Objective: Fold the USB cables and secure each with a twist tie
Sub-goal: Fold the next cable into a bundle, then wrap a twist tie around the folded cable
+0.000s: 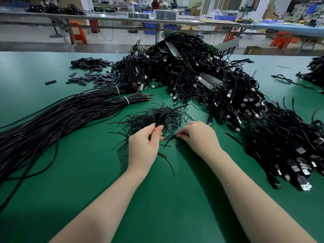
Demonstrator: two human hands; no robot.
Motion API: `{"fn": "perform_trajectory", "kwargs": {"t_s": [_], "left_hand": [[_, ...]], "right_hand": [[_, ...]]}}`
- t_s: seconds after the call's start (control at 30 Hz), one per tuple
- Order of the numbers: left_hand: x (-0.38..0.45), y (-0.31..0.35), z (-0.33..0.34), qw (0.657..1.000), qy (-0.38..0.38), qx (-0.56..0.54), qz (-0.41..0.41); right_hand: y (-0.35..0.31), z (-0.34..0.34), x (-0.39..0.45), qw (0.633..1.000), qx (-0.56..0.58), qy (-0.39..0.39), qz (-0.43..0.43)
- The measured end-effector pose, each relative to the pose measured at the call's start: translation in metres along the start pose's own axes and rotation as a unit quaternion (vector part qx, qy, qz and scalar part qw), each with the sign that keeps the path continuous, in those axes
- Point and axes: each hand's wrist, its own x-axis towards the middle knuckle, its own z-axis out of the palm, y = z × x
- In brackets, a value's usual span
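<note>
While the left hand (142,144) grips a folded USB cable (159,118) upright above the green surface (157,199), its fingers curled round the bundle, the right hand (198,135) pinches a twist tie (171,136) at the near edge of the loose tie pile (154,118).

- A green tabletop (52,172) fills the near view, from 3 round to 9 o'clock.
- Beyond it, at 12 o'clock, lies pale grey floor (35,35).
- A long grey workbench (105,16) crosses the room from 10 to 2 o'clock.
- Orange stools (78,32) stand under it at 11 and 1 o'clock.
- Blue bins (149,28) sit beneath at 12 o'clock.
- White pillars (210,6) rise at 1 o'clock; the far clutter is blurred.
</note>
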Motion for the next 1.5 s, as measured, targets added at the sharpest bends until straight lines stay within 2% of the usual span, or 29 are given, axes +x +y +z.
{"fn": "perform_trajectory", "kwargs": {"t_s": [0.1, 0.17, 0.27, 0.33, 0.4, 0.47, 0.57, 0.8, 1.0, 1.17, 1.37, 1.5], "left_hand": [[0.0, -0.001, 0.003, 1.0, -0.011, -0.004, -0.003], [0.0, -0.002, 0.003, 1.0, -0.009, -0.005, -0.009], [0.0, -0.003, 0.004, 1.0, -0.014, -0.01, -0.023], [-0.001, -0.002, 0.004, 0.999, -0.02, -0.013, -0.024], [-0.002, 0.001, 0.004, 0.999, -0.031, -0.016, -0.015], [-0.003, 0.002, 0.004, 0.999, -0.05, -0.004, -0.001], [-0.006, 0.004, 0.006, 0.998, -0.063, -0.008, 0.005], [-0.005, 0.004, 0.006, 0.996, -0.081, -0.018, -0.02], [-0.007, 0.008, 0.007, 0.996, -0.076, -0.019, -0.052], [-0.009, 0.01, 0.007, 0.997, -0.063, 0.017, -0.038], [-0.01, 0.015, 0.004, 0.99, -0.102, 0.092, 0.022], [-0.012, 0.018, 0.005, 0.991, -0.118, 0.057, -0.005]], "right_hand": [[0.002, -0.004, -0.003, 1.0, 0.018, 0.013, -0.011], [0.001, -0.012, -0.006, 0.992, 0.109, 0.058, 0.031], [-0.001, -0.036, -0.007, 0.951, 0.271, 0.112, 0.094], [-0.004, -0.056, -0.008, 0.931, 0.343, 0.104, 0.074], [-0.013, -0.07, -0.011, 0.926, 0.37, 0.066, 0.018], [-0.025, -0.072, -0.015, 0.935, 0.351, 0.05, -0.028], [-0.039, -0.065, -0.015, 0.951, 0.29, 0.083, -0.069], [-0.043, -0.061, -0.015, 0.958, 0.236, 0.138, -0.092], [-0.046, -0.057, -0.016, 0.956, 0.239, 0.148, -0.079], [-0.053, -0.052, -0.018, 0.956, 0.237, 0.168, -0.045], [-0.058, -0.053, -0.019, 0.965, 0.21, 0.147, -0.045], [-0.06, -0.053, -0.021, 0.968, 0.177, 0.166, -0.062]]}}
